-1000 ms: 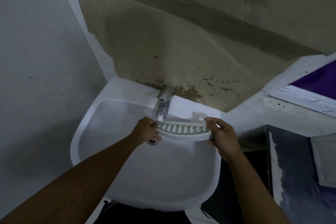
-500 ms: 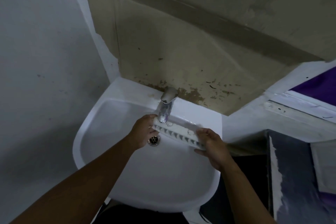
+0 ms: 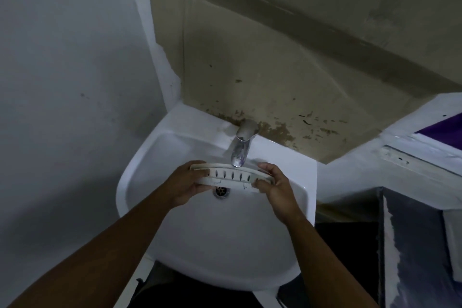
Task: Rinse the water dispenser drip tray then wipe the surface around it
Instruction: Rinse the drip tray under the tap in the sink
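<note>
A: Where's the tray point(image 3: 231, 177) now?

B: Over the sink point(image 3: 212, 245), just under the tap point(image 3: 241, 147) spout, level, slots toward the camera. The left hand point(image 3: 186, 186) is closed round its 9 o'clock end, the right hand point(image 3: 276, 187) closed round its 3 o'clock end. The drain point(image 3: 221, 191) sits right below it.

A: Is water running?

B: I can't tell — the spout tip is blurred and no clear stream shows.

A: So what could go wrong?

B: It looks like smooth plastic, and wet it would be slippery; held only by the ends, it might slip out of a hand and knock the basin. It also sits close to the spout, so lifting it could bump the tap. And if the flow hits the flat face hard, water may splash over the rim toward the dark surface point(image 3: 420, 245) at 4 o'clock.

A: And the wiping?

B: Not begun, I'd judge. No cloth is in view.
</note>
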Available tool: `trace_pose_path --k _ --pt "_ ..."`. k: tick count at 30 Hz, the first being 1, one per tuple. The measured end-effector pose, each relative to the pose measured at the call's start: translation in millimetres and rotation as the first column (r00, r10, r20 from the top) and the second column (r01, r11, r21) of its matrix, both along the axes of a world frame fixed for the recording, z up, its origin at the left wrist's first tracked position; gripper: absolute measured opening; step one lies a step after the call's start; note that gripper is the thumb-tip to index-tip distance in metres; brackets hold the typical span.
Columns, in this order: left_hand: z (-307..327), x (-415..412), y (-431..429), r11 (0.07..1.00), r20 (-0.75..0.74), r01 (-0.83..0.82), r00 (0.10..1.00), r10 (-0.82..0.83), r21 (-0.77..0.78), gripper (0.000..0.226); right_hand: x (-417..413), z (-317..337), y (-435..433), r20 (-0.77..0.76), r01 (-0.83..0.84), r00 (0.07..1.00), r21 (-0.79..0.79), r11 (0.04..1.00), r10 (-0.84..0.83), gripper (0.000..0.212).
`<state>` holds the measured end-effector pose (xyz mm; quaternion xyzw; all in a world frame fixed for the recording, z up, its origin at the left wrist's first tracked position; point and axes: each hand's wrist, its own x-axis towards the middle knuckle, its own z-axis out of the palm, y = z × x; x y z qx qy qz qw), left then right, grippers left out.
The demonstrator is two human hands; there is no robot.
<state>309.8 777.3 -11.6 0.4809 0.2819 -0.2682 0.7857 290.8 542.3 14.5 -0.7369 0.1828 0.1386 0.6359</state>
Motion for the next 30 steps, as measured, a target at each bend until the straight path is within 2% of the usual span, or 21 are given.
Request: trace_pose_path --k 2,5,7,9,12,13,16,19,22,24,26,28,30 --pt "2.3 -4.8 9.0 0.999 0.044 -0.032 0.999 0.033 -0.024 0.016 12.8 -11.9 12.0 -0.128 0.004 0.992 -0.002 1.000 -0.004 0.018" --pt "6.2 -11.1 18.3 0.998 0.075 -0.070 0.995 0.070 -0.009 0.017 27.2 -24.4 30.2 -0.280 -0.071 0.958 -0.004 0.997 0.067 0.044" --pt "7.9 -16.9 25.4 0.995 0.067 -0.100 0.993 0.099 0.004 0.015 34.3 -23.5 42.7 -0.299 -0.133 0.947 -0.040 0.990 0.115 0.052" --pt "8.8 -22.4 32.8 0.992 0.054 -0.128 0.990 0.128 -0.012 0.019 41.5 -24.7 53.0 -0.279 -0.149 0.950 -0.006 0.989 0.141 0.040" --pt "9.3 -29.6 41.5 0.986 0.065 -0.164 0.984 0.165 -0.013 0.034 46.5 -30.1 64.2 -0.259 -0.033 0.963 0.182 0.983 0.081 0.009" --pt "9.4 -31.9 43.4 0.986 0.072 -0.166 0.984 0.166 -0.004 0.033 46.3 -32.8 67.3 -0.260 -0.013 0.964 0.186 0.982 0.062 0.007" --pt "8.3 -38.0 46.6 0.984 0.091 -0.180 0.980 0.178 0.013 0.025 44.3 -44.0 76.2 -0.256 0.078 0.966 0.147 0.986 -0.039 0.005" --pt "6.3 -42.2 46.9 0.980 0.088 -0.200 0.976 0.198 0.012 0.026 39.2 -42.9 84.8 -0.228 0.199 0.959 0.109 0.974 -0.170 0.019" --pt "4.6 -44.3 46.1 0.976 0.094 -0.215 0.973 0.213 0.017 0.026 36.5 -41.0 88.0 -0.211 0.278 0.944 0.096 0.956 -0.254 0.019" --pt "3.8 -44.4 44.0 0.972 0.100 -0.233 0.969 0.228 0.044 0.026 37.2 -40.3 86.1 -0.218 0.259 0.949 0.117 0.959 -0.230 0.013" --pt "1.6 -42.2 41.9 0.951 0.100 -0.294 0.953 0.284 0.097 0.026 38.1 -38.6 77.3 -0.245 0.209 0.957 0.222 0.952 -0.153 0.002" --pt "-2.4 -37.6 41.8 0.920 0.089 -0.358 0.933 0.348 0.160 0.032 38.0 -34.6 64.0 -0.275 0.140 0.960 0.338 0.931 -0.044 0.010" --pt "-7.4 -32.5 41.7 0.913 0.073 -0.350 0.937 0.343 0.210 0.037 38.1 -32.2 50.6 -0.293 0.088 0.955 0.406 0.910 0.038 0.016"
